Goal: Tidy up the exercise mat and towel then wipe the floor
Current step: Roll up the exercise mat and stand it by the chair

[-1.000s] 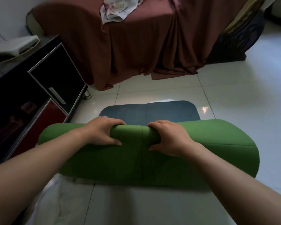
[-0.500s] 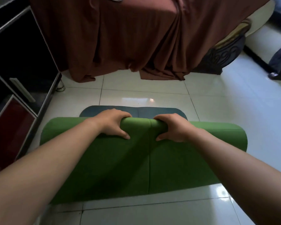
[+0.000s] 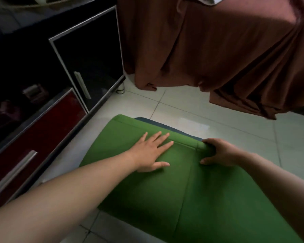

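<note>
Exercise mat [image 3: 165, 186], green, folded or rolled over on pale tiled floor [image 3: 218, 118]; dark blue underside [image 3: 167, 126] shows along its far edge. Left hand [image 3: 152, 152]: flat on the mat, fingers straight and spread, pressing down. Right hand [image 3: 219, 152]: fingers curled over the mat's far fold, thumb on top, gripping it. Black and red cabinet [image 3: 47, 95] stands just left of the mat. Brown cloth [image 3: 218, 50] hangs beyond it, apart from it.
</note>
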Motion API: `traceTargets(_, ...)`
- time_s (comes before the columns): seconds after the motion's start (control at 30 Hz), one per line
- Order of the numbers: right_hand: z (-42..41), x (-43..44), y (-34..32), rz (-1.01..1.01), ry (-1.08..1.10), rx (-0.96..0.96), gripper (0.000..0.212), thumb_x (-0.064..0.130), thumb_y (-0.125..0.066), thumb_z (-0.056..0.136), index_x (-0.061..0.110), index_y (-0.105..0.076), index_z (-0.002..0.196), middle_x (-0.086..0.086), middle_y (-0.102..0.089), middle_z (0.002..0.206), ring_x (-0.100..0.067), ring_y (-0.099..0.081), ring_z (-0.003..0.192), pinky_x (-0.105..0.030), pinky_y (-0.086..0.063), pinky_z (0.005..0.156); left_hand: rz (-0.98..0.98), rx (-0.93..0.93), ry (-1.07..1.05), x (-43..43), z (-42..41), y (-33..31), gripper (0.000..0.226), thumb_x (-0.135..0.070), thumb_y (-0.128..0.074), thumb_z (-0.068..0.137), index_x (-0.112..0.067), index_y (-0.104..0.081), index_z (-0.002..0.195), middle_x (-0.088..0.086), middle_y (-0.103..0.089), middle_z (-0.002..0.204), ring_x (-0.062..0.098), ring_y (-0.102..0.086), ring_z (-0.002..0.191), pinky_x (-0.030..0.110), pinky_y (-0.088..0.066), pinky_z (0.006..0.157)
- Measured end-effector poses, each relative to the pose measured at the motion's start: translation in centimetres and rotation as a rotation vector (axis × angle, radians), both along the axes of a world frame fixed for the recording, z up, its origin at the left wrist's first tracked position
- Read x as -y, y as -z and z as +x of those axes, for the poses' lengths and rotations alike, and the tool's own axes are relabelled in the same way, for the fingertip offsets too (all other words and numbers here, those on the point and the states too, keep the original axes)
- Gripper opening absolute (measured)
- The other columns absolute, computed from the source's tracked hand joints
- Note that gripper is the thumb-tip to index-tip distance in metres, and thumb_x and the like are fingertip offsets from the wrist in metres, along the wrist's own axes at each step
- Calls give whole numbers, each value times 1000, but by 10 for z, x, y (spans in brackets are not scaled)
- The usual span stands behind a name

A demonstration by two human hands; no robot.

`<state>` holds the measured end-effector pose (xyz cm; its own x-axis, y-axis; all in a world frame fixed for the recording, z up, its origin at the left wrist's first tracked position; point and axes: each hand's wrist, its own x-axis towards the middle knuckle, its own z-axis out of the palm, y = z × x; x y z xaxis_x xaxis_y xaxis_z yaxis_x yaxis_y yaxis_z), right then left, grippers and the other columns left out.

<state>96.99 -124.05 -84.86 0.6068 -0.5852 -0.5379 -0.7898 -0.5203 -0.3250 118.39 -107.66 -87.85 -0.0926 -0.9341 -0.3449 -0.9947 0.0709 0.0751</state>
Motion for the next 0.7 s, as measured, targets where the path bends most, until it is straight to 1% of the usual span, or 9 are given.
traceTargets(0.13,1,36,8,103,-44,-28,89,59,-69,70,21,-33,142,0,-39,145,-18,-41,128,-27,-30,106,69,22,-128,24,-16,0,74,-68,-16,88,-32,11,147,-4,19,155,21,15,143,54,1,115)
traceTargets(0.2,-3,41,12,123,1,35,86,65,-62,73,21,-33,142,0,-39,146,-19,-40,130,-29,-29,107,98,20,-208,39,-28,-6,74,-68,-15,88,-32,11,147,-5,18,155,22,13,144,54,0,115)
traceTargets(0.3,-11,36,27,-75,42,188,81,73,-54,72,23,-43,135,1,-46,140,-19,-45,126,-32,-37,102,115,8,-251,61,-39,-16,69,-65,-14,89,-35,7,147,-5,8,157,22,5,145,53,-5,116)
traceTargets(0.37,-15,34,38,-180,39,253,78,75,-53,71,25,-46,131,2,-50,134,-18,-48,122,-33,-41,98,95,0,-212,73,-43,-17,65,-62,-15,91,-34,3,148,-5,1,158,18,0,145,51,-5,116)
traceTargets(0.47,-16,39,49,-267,-3,285,74,73,-50,75,25,-47,129,1,-53,130,-21,-52,117,-35,-44,94,44,6,-157,88,-46,-1,63,-59,-18,93,-34,-1,148,-6,-1,158,16,0,145,50,-2,115)
traceTargets(0.53,-18,45,50,-311,-33,269,71,72,-47,78,25,-46,131,0,-52,131,-22,-51,116,-36,-44,94,-6,-21,-187,98,-45,17,63,-59,-18,93,-33,-4,148,-6,-4,157,16,-2,145,52,-3,116)
traceTargets(0.6,-29,46,48,-329,-54,213,73,72,-44,79,26,-41,136,0,-48,136,-22,-48,120,-38,-41,98,-35,-45,-214,108,-43,33,62,-59,-17,93,-33,-6,148,-6,-8,157,16,-5,144,54,-5,116)
traceTargets(0.63,-37,44,49,-328,-54,182,75,73,-42,79,27,-38,139,0,-44,140,-22,-44,124,-39,-37,102,-36,-49,-212,112,-41,39,61,-59,-17,92,-34,-8,148,-6,-10,157,16,-7,144,54,-6,116)
traceTargets(0.7,-52,35,55,-289,-40,120,78,73,-39,80,30,-29,144,1,-33,149,-19,-31,135,-41,-24,112,-12,-40,-183,117,-37,50,62,-61,-15,92,-34,-12,147,-5,-16,155,17,-12,143,53,-8,116)
